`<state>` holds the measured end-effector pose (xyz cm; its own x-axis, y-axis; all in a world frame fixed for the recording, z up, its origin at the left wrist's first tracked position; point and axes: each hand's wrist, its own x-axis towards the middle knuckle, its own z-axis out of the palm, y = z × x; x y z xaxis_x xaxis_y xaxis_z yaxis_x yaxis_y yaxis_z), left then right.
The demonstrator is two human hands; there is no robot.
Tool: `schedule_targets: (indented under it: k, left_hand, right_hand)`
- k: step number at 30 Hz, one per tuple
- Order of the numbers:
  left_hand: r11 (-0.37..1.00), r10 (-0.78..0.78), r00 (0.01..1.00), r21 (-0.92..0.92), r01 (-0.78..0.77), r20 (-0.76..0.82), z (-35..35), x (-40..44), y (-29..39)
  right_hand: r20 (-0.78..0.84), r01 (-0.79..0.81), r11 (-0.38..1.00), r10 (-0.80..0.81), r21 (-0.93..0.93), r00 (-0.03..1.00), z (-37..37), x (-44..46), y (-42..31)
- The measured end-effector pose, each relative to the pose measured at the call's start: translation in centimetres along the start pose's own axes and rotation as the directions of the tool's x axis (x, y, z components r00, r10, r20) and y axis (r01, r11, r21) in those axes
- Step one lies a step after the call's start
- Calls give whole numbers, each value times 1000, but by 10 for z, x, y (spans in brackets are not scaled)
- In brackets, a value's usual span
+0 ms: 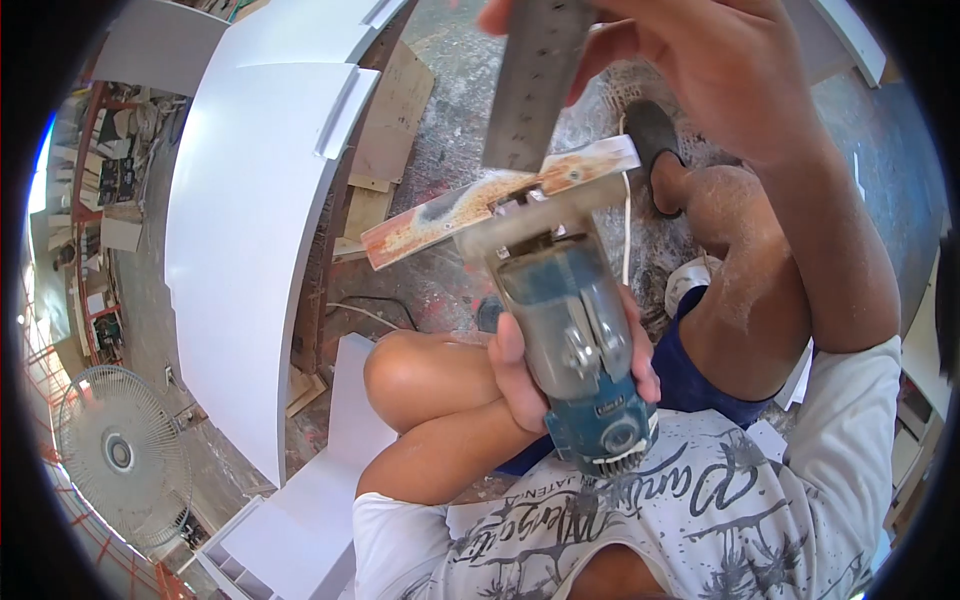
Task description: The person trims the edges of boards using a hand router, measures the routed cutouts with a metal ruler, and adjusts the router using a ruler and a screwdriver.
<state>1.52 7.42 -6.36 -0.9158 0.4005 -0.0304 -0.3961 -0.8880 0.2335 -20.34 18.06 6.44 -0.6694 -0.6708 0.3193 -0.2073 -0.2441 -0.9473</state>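
My left hand (523,372) is wrapped round the teal body of a handheld power trimmer (565,330), whose cloudy clear guard faces up. A long flat strip (430,215) with rusty brown stains lies across the trimmer's far end, with a slot at its middle. My right hand (690,70) is closed on a grey metal ruler (535,90) above the strip. The ruler's lower end is close to the slot; whether it touches the strip I cannot tell. The upper part of the ruler runs out of view at the top.
Large white panels (245,230) stand at the left, beside plywood pieces (390,120). A fan (120,455) is at the lower left, near cluttered shelves (105,220). My bent legs are below and right of the trimmer. A pale cable (627,240) hangs beside it; cords lie on the dusty floor.
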Motion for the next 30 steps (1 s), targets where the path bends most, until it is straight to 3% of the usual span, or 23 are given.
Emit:
schedule_targets:
  k: [4,9,12,20,25,30]
  left_hand:
    - [943,44,975,-314,-112,-216,12,-1,8]
    - [936,61,858,-268,-227,-511,15,5,23]
    - [935,73,817,-245,-255,-573,21,9,24]
    - [947,55,853,-243,-209,-520,26,10,25]
    - [945,51,855,-253,-209,-516,27,12,24]
    - [939,41,856,-272,-208,-515,27,12,25]
  right_hand:
    - [-125,-91,996,89,-13,988,-3,-1,-15]
    - [-90,-63,997,60,-38,994,-11,-2,3]
    - [-27,-61,997,60,-44,998,-20,-2,-3]
    - [62,9,998,-13,58,998,-22,2,12]
    - [74,-85,995,89,-51,993,-15,-1,-2]
    - [184,-134,990,140,-48,973,-23,2,8]
